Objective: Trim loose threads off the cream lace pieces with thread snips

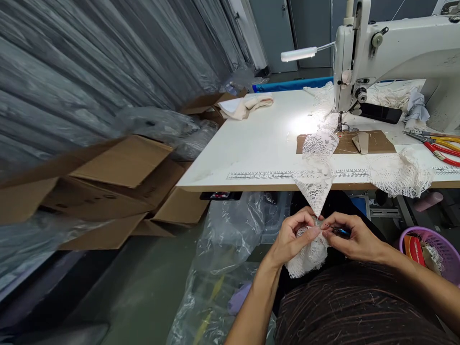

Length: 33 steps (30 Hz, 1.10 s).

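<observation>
A strip of white lace runs from the sewing machine over the table's front edge and narrows to a gathered point between my hands. My left hand pinches the lace there, thumb against fingers, with a bunched part of the lace hanging below. Close on the right, my right hand is closed, its fingertips at the same gathered spot. In it sit small thread snips, of which a thin dark blade and a blue part show; the fingers cover the rest.
The white sewing machine stands on the table with its lamp lit. More lace overhangs the front edge. Red-handled pliers lie at right, above a purple basket. An open cardboard box is at left.
</observation>
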Available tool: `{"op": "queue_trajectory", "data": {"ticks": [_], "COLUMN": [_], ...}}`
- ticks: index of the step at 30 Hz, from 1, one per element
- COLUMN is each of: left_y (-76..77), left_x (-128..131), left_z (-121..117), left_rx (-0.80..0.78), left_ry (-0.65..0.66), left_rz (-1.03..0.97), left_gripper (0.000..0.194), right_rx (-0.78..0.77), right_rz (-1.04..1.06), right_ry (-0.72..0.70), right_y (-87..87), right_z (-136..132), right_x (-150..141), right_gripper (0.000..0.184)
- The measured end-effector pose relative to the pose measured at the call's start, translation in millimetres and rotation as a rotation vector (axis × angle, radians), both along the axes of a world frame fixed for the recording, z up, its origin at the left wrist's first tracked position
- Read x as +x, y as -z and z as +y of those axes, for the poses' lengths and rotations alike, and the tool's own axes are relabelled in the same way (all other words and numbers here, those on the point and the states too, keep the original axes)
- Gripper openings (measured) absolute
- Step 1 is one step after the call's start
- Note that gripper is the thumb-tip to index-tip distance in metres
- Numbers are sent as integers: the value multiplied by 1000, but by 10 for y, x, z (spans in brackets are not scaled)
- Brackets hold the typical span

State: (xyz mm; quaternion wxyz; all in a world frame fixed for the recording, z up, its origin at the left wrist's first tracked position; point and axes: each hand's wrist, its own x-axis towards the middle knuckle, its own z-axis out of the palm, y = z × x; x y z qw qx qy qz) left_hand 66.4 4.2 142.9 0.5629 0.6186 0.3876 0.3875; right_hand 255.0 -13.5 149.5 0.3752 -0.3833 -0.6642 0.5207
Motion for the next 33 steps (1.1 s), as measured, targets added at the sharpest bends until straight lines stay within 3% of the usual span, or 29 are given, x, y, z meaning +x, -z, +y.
{"op": "queue_trajectory", "data": {"ticks": [4, 8, 16, 26, 33], "left_y": [-9, 16, 49, 25, 30], "left_x": [-15, -25, -42, -3, 43], "left_z": [-22, -48, -53, -46, -70], "left_rx": [-177, -213, -164, -235, -271], "left_ry": [-23, -54, -109, -118, -118], "left_rz": [62, 87, 99, 30, -6], "left_gripper": [40, 35, 32, 30, 31], "right_rx": [-15, 35, 109, 111, 52], "right_rz": [-111, -254, -336, -312, -292], "right_ry": [-6, -50, -73, -97, -15], "right_y": [73, 112, 132, 132, 205], "right_z": [93, 169, 283, 189, 174], "right_x": [77, 94, -9, 2, -45], "right_gripper": [38, 59, 58, 48, 44]}}
